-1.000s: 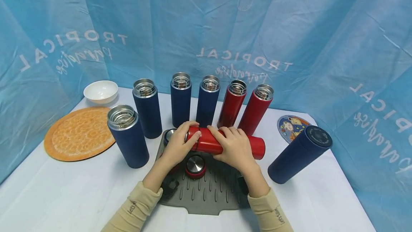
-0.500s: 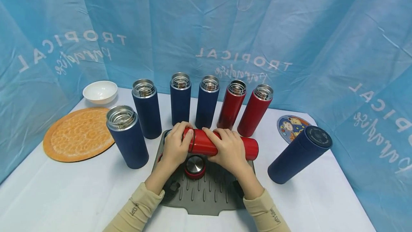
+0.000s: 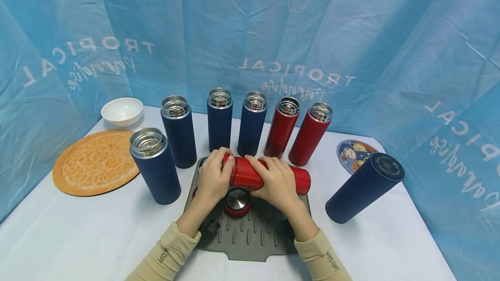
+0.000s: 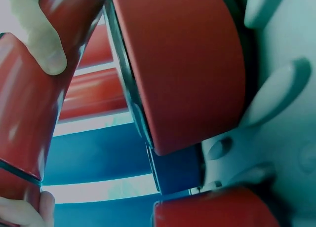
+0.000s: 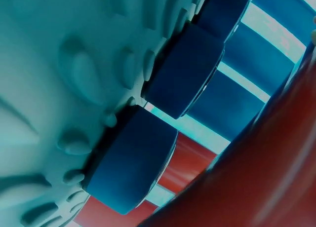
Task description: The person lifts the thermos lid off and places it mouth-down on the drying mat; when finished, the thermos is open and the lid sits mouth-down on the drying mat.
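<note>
A red thermos bottle lies level in both hands over the grey ribbed mat. My left hand grips its lid end on the left, beside a dark seam. Around the body my right hand is wrapped, with the bottle's base sticking out to the right. Below the bottle, a red lid with a silver top sits on the mat. Another red lid shows in the left wrist view. In the right wrist view, blue lids stand on the mat, mostly hidden from the head camera.
Open blue bottles stand at the left and back, with open red bottles at the back right. A lidded blue bottle stands at the right, near a round patterned mat. An orange mat and white bowl lie left.
Both hands and the red bottle have shifted left over the mat, the right hand the most. In the last half second the bottle's base end moved slightly further left.
</note>
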`<action>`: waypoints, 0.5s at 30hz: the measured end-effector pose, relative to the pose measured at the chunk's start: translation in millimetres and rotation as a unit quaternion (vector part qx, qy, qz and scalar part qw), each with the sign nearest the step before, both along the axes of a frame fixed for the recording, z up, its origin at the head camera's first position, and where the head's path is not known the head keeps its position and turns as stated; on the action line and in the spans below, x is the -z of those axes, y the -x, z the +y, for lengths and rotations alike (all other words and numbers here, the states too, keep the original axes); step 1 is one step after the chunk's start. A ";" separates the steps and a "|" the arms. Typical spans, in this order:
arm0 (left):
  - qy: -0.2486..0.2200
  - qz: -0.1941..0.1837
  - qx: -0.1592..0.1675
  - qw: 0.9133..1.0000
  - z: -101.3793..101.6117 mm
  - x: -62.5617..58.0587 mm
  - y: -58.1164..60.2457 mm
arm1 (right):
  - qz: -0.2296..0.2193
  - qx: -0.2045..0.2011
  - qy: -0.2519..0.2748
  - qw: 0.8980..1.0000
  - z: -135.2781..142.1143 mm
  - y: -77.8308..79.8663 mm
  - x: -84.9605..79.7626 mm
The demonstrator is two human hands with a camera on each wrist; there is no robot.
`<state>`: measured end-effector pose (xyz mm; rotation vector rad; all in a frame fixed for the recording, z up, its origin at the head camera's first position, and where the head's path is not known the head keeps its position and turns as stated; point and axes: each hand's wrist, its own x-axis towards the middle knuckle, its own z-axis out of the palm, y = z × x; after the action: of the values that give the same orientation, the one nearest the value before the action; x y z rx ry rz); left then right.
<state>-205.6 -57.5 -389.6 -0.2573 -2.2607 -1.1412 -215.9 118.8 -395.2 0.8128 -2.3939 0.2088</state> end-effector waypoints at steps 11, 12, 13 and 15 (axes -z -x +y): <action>-0.017 -0.037 -0.017 0.999 1.1 -0.6 -0.4 | 0.012 0.005 0.000 1.000 -1.7 -0.5 3.3; -0.025 -0.049 -0.018 0.998 0.6 -0.4 0.4 | 0.023 0.006 -0.005 1.000 -2.2 0.0 3.0; -0.031 -0.062 -0.018 0.997 0.1 -0.5 1.3 | 0.034 0.006 -0.010 0.999 -2.5 0.4 2.5; -0.043 -0.088 -0.017 0.995 -0.7 -1.5 2.3 | 0.058 0.006 -0.020 0.998 -2.6 1.5 1.1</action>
<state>-207.9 -58.2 -388.1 -0.0853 -2.3492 -1.2839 -217.4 116.2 -396.3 0.8071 -2.3007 0.1055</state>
